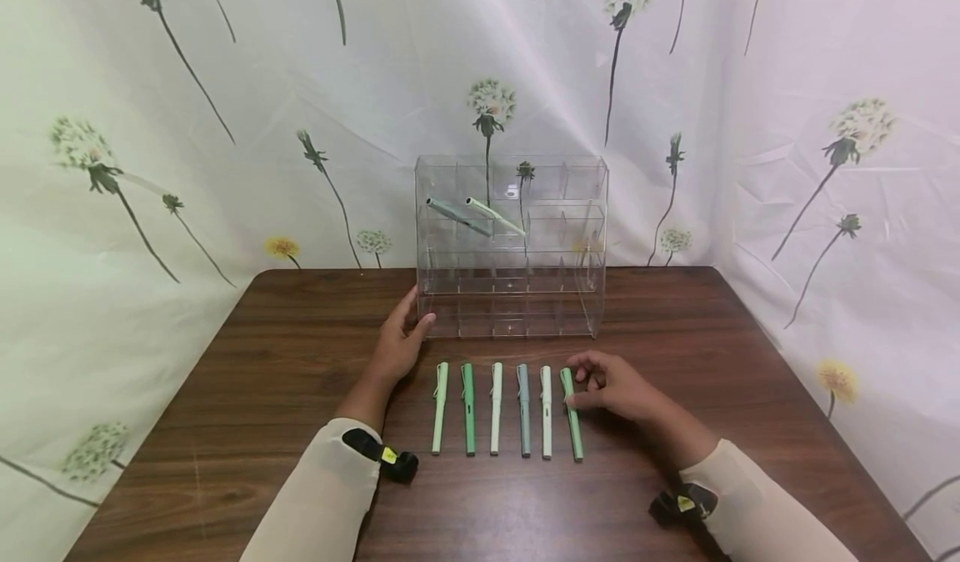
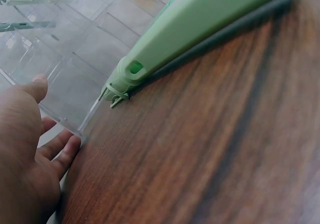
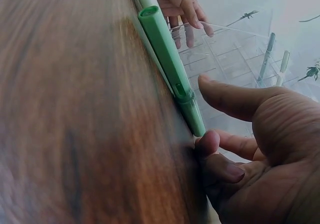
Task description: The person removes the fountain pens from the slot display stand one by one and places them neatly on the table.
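Observation:
A clear plastic organizer (image 1: 512, 292) with rows of compartments stands at the back of the table. My left hand (image 1: 401, 341) rests at its left side, fingers fairly straight along the lower corner and thumb towards the front. Several capped pens lie in a row before it, among them a light green pen (image 1: 439, 412), a darker green pen (image 1: 468, 412) and a blue-grey pen (image 1: 524, 416). At the row's right end, my right hand (image 1: 615, 387) is beside a mid-green pen (image 1: 574, 429), thumb and loosely bent fingers spread about its clip end (image 3: 197, 124).
In the organizer's upper left part lean a blue-grey pen (image 1: 453, 213) and a pale green pen (image 1: 491, 213). The dark wood table (image 1: 285, 362) meets a white cloth backdrop (image 1: 360, 128) with printed dandelions. Each wrist carries a black strapped camera (image 1: 401, 467).

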The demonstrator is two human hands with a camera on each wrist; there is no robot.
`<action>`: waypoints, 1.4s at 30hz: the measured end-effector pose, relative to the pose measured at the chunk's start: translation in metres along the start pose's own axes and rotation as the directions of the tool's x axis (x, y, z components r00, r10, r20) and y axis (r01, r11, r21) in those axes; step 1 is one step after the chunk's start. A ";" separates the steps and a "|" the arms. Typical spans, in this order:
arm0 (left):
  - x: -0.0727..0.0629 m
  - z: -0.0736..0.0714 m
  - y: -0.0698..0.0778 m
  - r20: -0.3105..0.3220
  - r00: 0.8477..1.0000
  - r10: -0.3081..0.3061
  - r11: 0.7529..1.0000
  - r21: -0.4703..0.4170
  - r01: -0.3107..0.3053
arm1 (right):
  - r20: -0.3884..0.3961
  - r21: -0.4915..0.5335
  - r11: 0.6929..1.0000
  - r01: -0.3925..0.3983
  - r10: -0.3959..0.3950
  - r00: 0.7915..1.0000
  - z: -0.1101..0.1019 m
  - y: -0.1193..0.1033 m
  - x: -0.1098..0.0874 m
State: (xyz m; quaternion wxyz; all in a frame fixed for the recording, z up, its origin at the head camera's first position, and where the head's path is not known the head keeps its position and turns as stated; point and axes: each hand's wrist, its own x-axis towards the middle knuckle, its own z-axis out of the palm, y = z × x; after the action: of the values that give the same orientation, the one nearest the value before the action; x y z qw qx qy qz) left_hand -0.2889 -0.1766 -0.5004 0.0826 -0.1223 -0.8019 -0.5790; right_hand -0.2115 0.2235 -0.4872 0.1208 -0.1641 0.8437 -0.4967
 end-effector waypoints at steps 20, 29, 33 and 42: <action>-0.001 -0.001 -0.001 0.007 1.000 0.000 1.000 0.009 0.000 | -0.148 0.014 0.993 -0.113 0.114 0.982 -0.008 -0.018 -0.001; 0.000 -0.001 -0.003 0.004 1.000 0.008 1.000 -0.004 -0.008 | -0.162 0.001 0.993 -0.115 0.113 0.980 -0.017 -0.037 0.003; 0.000 0.000 -0.004 0.000 1.000 -0.004 1.000 -0.007 0.004 | -0.178 0.007 0.996 -0.092 0.092 0.980 -0.020 -0.044 0.006; -0.001 0.000 -0.004 0.007 1.000 -0.024 1.000 -0.006 0.025 | -0.201 -0.008 0.999 -0.048 0.045 0.979 -0.027 -0.057 0.013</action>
State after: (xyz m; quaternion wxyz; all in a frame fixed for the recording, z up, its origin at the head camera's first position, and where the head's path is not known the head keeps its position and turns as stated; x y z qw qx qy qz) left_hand -0.2894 -0.1778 -0.5037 0.0723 -0.1148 -0.8019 -0.5818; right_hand -0.2240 0.2141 -0.4244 0.0455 -0.0941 0.8584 -0.5023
